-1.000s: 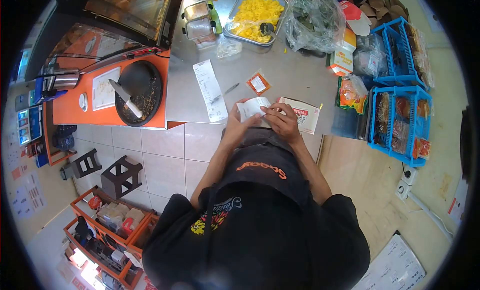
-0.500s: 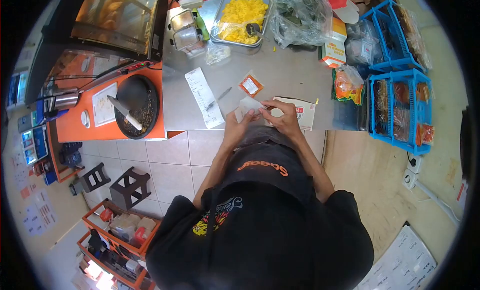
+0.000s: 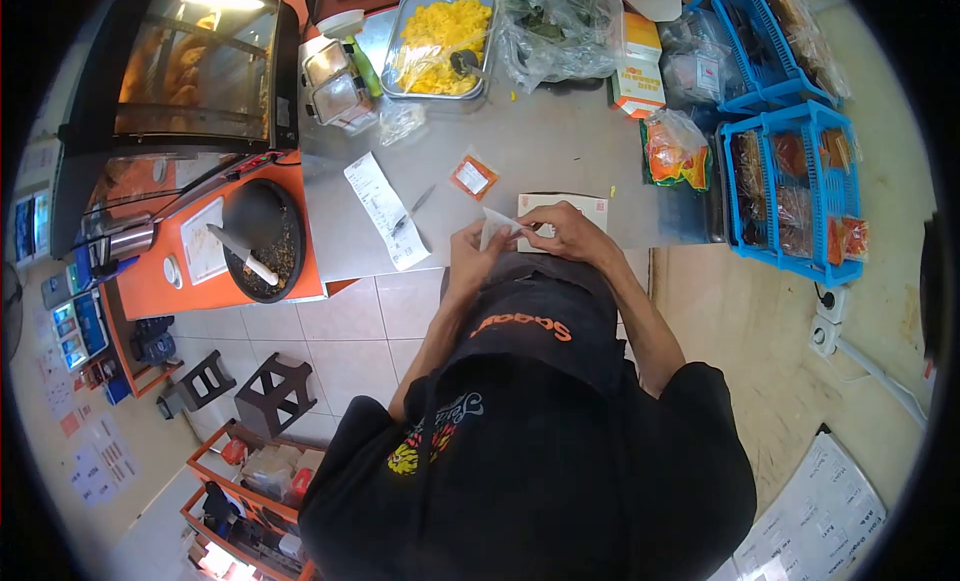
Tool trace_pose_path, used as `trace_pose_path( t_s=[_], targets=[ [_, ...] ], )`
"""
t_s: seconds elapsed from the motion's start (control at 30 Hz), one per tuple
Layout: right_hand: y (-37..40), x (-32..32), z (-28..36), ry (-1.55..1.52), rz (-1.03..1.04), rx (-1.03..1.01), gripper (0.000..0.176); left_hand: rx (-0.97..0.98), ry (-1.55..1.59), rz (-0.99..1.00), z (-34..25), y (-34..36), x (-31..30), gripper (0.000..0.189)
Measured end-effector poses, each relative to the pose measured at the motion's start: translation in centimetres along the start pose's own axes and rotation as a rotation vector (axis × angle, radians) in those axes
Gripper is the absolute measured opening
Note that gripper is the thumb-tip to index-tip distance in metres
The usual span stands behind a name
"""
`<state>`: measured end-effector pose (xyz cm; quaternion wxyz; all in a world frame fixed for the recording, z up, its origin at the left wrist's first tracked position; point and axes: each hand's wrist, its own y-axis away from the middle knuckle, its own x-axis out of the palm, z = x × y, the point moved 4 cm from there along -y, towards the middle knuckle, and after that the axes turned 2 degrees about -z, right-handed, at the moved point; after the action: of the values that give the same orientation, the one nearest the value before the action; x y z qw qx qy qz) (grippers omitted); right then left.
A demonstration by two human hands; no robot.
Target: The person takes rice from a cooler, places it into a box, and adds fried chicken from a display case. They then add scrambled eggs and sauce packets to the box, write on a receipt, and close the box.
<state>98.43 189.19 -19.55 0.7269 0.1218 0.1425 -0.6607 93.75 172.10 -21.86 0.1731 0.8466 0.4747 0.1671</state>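
Observation:
A small whitish translucent packet is pinched between both hands at the table's front edge. My left hand has its fingers closed on the packet's left side. On its right side, my right hand grips it with thumb and forefinger. Partly behind my right hand lies a white printed box. A sachet of orange-red contents with a white label rests just beyond the packet. Farther left are a long printed receipt and a pen lying across its edge.
On the steel table stand a tray of yellow food, a plastic bag of greens and clear containers. Blue baskets are at right. A knife lies on a round black board at left.
The view has shifted, so the table items appear farther left. Both hands still hold the packet, which now stands more upright between them.

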Motion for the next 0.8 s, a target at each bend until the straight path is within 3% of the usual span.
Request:
trace_pose_path(
  t_s=[0.17,0.27,0.43,0.53,0.63,0.73,0.8],
  targets=[
    [0.6,-1.9,-1.0,-0.039,0.040,0.049,0.018,-0.024,-0.038,-0.025,0.5,-0.4,1.1,0.024],
    [0.9,-3.1,-3.0,-0.105,-0.012,0.201,0.017,-0.021,-0.072,-0.044,0.3,-0.7,1.0,0.023],
    [1.7,-4.9,-6.8,-0.229,-0.461,0.201,0.017,-0.019,-0.011,-0.088,2.3,-1.8,-0.4,0.035],
    [2.2,-7.0,-9.1,-0.267,-0.657,0.319,0.020,-0.067,-0.223,-0.367,4.7,-3.8,-3.9,0.054],
    [2.3,-8.8,-10.9,-0.187,-0.762,0.369,0.020,0.492,-1.063,-0.831,2.0,-4.1,-3.2,0.067],
    [2.0,-8.4,-14.3,-0.152,-0.735,0.271,0.017,0.726,-0.927,-0.423,-0.4,-6.8,1.6,0.067],
    [1.4,-8.1,-14.9,-0.020,-0.720,0.184,0.016,0.827,-0.963,-0.063,-0.5,-9.2,5.2,0.053]
  ],
)
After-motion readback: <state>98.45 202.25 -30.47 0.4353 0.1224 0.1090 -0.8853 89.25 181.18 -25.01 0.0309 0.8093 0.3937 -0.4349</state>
